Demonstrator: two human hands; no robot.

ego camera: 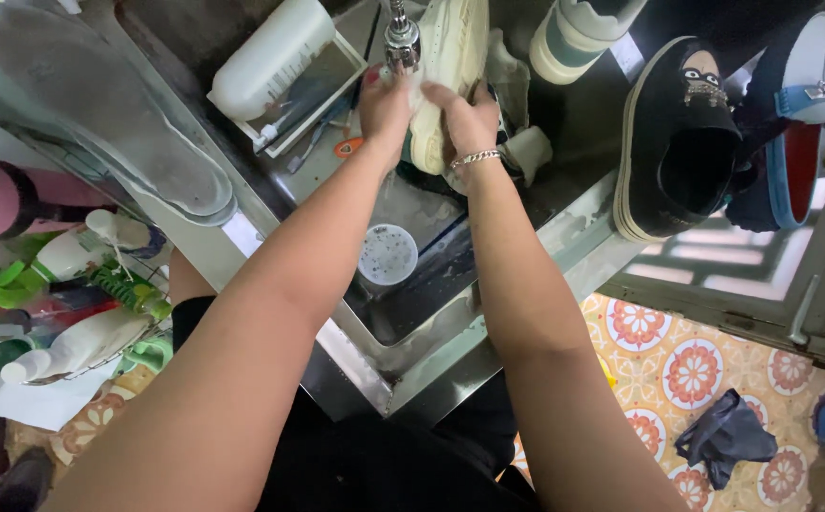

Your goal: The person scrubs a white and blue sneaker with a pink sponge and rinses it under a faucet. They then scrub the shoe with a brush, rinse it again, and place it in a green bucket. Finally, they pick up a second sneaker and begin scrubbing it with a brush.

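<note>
Shoe (445, 66) being held under tap (400, 38), over sink (412, 313) | left hand (386, 109) and right hand (469, 118) fingers clasping shoe | risk: wet grip slipping, shoe dropping onto cup (387, 254) below tap

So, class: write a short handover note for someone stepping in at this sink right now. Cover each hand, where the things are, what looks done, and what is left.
Left hand: pressed on the white shoe, just below the tap.
Right hand: gripping the same shoe from the other side.
Shoe: held over the steel sink; a round strainer lies in the basin.
Done: cannot tell how clean the shoe is; no water stream is clearly visible.
Left: the black shoe and the blue shoe sit on the ledge to the right, untouched.
</note>
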